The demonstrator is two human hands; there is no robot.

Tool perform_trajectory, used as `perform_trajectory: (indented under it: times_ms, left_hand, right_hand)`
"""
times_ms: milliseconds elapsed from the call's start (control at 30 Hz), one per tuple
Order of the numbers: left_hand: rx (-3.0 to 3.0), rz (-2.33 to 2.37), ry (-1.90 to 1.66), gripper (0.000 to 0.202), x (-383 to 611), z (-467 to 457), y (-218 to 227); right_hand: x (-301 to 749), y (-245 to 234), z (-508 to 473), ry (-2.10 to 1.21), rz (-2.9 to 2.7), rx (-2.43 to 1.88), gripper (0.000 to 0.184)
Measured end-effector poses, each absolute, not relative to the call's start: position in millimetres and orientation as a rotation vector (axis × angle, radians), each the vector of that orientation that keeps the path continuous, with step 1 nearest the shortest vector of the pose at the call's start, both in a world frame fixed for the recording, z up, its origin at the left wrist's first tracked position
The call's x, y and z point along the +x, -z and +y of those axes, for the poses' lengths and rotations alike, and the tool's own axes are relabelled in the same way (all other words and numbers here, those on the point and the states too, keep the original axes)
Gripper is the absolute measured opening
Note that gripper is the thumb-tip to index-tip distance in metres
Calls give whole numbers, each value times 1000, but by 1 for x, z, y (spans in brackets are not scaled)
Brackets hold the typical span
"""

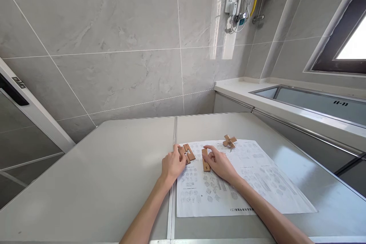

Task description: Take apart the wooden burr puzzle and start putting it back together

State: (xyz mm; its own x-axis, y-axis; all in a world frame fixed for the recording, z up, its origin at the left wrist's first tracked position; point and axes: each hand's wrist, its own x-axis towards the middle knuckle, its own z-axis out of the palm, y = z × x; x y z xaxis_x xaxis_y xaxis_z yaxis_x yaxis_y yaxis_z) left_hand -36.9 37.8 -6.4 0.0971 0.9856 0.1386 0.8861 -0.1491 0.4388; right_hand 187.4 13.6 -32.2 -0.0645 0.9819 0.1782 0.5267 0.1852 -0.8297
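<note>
A white instruction sheet (257,183) printed with diagrams lies on the grey tabletop (100,183). My left hand (172,164) rests at the sheet's left edge, fingers curled on notched wooden puzzle pieces (188,152). My right hand (219,163) sits beside it on the sheet, fingers bent over another flat wooden piece (205,162). A small assembled wooden cross (229,141) stands on the sheet's far edge, just beyond my right hand and apart from it.
A grey tiled wall (114,45) rises behind the table. To the right runs a white counter with a steel sink (314,103). Pipes and a white socket (237,4) hang high on the wall. A door edge (17,91) stands at left.
</note>
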Motion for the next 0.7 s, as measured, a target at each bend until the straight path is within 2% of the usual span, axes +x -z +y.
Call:
perform_trajectory:
  times_ms: [133, 200, 400, 500, 600, 700]
  left_hand:
    - [2286, 1755, -787, 17, -35, 37, 9]
    - [2392, 1629, -880, 21, -35, 36, 11]
    - [2502, 1411, -750, 56, -38, 37, 27]
    - [2473, 1420, -655, 65, -39, 38, 34]
    - [2457, 1417, -695, 63, -38, 37, 33]
    - [2450, 1344, -783, 53, -36, 35, 27]
  right_hand:
    - [187, 34, 14, -718, -1709, -1457, 46]
    - [187, 34, 15, -713, -1714, -1475, 45]
    - [187, 32, 15, -726, -1699, -1498, 43]
    - [187, 32, 15, -735, -1701, -1495, 43]
    - [187, 32, 15, -714, -1720, -1494, 43]
    - [187, 32, 15, -670, -1740, -1498, 42]
